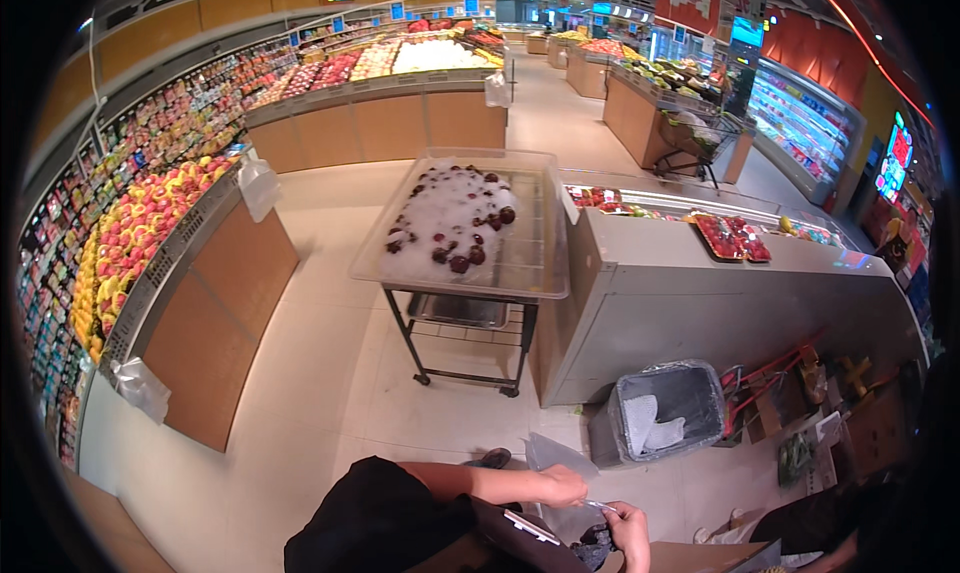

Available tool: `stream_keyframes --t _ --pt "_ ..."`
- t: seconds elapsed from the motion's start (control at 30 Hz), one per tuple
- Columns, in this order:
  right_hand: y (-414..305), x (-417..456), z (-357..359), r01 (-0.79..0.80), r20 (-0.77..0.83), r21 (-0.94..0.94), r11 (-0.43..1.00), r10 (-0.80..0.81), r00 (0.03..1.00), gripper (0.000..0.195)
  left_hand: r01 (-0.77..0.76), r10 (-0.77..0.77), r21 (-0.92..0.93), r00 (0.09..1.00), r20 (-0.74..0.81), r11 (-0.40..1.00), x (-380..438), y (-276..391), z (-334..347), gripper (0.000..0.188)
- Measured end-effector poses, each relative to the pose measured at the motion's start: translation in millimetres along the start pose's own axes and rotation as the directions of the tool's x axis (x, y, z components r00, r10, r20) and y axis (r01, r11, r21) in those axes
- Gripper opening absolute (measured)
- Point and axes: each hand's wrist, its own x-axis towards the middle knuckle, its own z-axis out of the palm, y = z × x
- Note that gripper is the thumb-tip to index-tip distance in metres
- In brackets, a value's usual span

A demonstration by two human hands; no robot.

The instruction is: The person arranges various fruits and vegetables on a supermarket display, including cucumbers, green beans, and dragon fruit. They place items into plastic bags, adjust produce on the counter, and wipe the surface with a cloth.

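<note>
My left hand (564, 486) is closed on a clear plastic bag (559, 454) at the bottom centre. Close beside it on the right, my right hand (628, 529) pinches the twisted edge of the plastic between thumb and fingers. Part of the film hangs past my left hand towards the floor. Below the hands a dark, crumpled thing (592, 549) shows, apparently in or behind the plastic; its kind is unclear. My forearms partly hide the lower part of the bag.
A wheeled stand holds a clear tub (454, 282) of ice and dark round fruit. Right of it stand a display case (660, 310) with packed red fruit on top and a lined bin (667, 411). Fruit counters (217, 273) lie left. Another person's dark-clothed arm (806, 517) is lower right.
</note>
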Motion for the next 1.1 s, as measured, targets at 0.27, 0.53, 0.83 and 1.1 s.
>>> stream_keyframes --t 0.27,0.53,0.83,1.1 --pt "-37.9 -44.2 52.7 0.231 0.087 -0.120 0.966 -0.221 0.971 0.016 0.091 -0.108 -0.197 0.991 -0.080 0.976 -83.0 10.9 34.2 0.030" --pt "-75.2 -131.7 114.3 -0.009 -0.023 -0.181 0.983 0.004 1.000 0.028 0.126 -0.107 -0.210 0.989 0.098 0.970 -147.8 -12.4 74.5 0.033" --pt "-47.2 -234.4 235.5 -0.174 -0.097 0.019 0.985 0.175 0.980 0.029 -0.063 0.137 -0.313 0.966 0.219 0.948 -246.8 -37.5 150.7 0.027" --pt "-71.4 -273.2 245.5 -0.171 0.070 -0.016 0.985 0.172 0.983 0.038 -0.164 0.211 -0.237 0.959 0.187 0.957 -295.4 -19.7 125.7 0.025"
